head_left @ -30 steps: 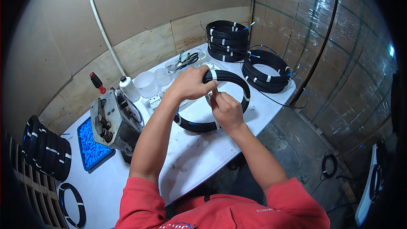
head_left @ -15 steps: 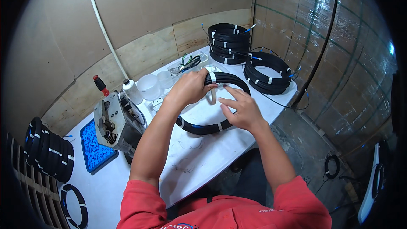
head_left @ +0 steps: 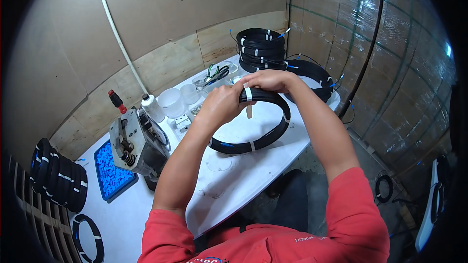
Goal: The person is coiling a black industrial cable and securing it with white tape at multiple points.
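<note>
A black cable coil (head_left: 269, 142), bound with white tape bands, stands tilted on the white table in front of me. My left hand (head_left: 223, 101) is closed round its upper left part, beside a white band (head_left: 248, 93). Over the coil's far side reaches my right hand (head_left: 268, 80), back of the hand up, fingers bent and touching the left hand's fingers. What those right fingertips hold is hidden behind the coil. A pale tan strip (head_left: 249, 111) hangs inside the ring, below the white band.
Stacked cable coils (head_left: 262, 51) and another coil (head_left: 312, 70) stand at the back right. To my left are a metal hand press (head_left: 139, 141), a tray of blue pieces (head_left: 111, 173), a white bottle (head_left: 152, 107), plastic cups (head_left: 171, 101), pliers (head_left: 214, 71) and more coils (head_left: 58, 178).
My right hand has moved from inside the ring, where its fingers were spread by the strip, up and over the coil's far side. My left hand keeps its hold on the coil.
</note>
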`<state>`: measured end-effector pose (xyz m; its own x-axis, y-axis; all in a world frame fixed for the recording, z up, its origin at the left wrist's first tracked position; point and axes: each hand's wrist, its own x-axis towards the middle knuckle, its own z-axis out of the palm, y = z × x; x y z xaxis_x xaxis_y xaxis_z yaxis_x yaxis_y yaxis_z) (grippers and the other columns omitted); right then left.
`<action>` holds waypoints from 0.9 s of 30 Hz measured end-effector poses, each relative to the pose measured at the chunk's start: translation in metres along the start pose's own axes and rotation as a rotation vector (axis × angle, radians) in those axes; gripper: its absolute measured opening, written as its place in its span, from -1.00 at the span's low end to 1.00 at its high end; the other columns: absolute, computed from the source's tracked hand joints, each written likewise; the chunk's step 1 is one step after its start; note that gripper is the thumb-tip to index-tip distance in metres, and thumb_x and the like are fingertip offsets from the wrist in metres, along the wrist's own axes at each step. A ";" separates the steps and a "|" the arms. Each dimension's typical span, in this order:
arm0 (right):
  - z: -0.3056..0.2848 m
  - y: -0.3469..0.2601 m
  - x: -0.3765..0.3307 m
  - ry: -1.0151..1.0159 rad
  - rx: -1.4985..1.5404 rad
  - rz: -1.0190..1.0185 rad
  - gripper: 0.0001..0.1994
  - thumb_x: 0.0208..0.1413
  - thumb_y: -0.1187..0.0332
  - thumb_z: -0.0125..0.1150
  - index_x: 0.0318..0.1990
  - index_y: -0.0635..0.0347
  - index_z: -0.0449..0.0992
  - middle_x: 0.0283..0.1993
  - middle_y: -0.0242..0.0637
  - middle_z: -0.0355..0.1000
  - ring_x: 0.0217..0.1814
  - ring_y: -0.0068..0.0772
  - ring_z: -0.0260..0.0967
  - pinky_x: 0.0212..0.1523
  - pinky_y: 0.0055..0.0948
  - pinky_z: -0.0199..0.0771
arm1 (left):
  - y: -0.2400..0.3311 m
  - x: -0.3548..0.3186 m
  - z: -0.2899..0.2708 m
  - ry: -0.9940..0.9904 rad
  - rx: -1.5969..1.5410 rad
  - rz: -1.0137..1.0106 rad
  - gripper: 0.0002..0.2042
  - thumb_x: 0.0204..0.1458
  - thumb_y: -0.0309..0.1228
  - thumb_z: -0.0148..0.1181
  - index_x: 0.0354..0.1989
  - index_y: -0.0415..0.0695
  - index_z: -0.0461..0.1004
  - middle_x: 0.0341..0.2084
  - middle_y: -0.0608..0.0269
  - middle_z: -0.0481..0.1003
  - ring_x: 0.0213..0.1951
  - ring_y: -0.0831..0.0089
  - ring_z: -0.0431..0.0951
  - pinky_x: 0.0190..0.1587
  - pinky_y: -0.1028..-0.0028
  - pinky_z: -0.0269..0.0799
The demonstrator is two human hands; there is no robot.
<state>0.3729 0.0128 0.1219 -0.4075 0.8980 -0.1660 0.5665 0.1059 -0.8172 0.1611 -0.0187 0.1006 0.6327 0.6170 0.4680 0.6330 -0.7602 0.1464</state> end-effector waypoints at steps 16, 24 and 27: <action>0.004 -0.038 -0.012 0.257 0.246 -0.276 -0.83 0.28 0.48 0.16 -0.04 0.24 0.37 -0.27 -0.22 0.57 -0.28 -0.54 0.48 -0.23 -0.49 0.52 | -0.008 -0.004 0.000 0.003 -0.019 -0.057 -0.48 0.01 0.01 0.37 -0.28 -0.31 0.48 -0.51 -0.20 0.57 -0.35 -0.16 0.61 -0.25 0.01 0.52; 0.025 -0.046 -0.041 0.368 0.089 -0.491 -0.86 0.28 0.52 0.14 -0.09 0.23 0.31 -0.21 -0.21 0.54 -0.17 -0.51 0.52 -0.12 -0.46 0.53 | -0.007 -0.001 0.002 0.009 -0.022 -0.092 -0.54 0.00 -0.05 0.39 -0.30 -0.26 0.47 -0.55 -0.16 0.56 -0.39 -0.17 0.58 -0.28 0.01 0.48; 0.038 -0.048 -0.048 0.427 -0.020 -0.553 -0.85 0.28 0.54 0.14 -0.10 0.23 0.30 -0.18 -0.23 0.52 -0.11 -0.49 0.53 -0.06 -0.44 0.52 | -0.015 -0.002 0.006 0.027 -0.033 -0.095 -0.54 0.00 -0.03 0.39 -0.29 -0.25 0.46 -0.55 -0.14 0.56 -0.40 -0.16 0.59 -0.29 0.01 0.48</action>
<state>0.3382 -0.0513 0.1483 -0.3245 0.7991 0.5061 0.3719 0.5998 -0.7085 0.1534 -0.0077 0.0920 0.5580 0.6813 0.4738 0.6742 -0.7050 0.2199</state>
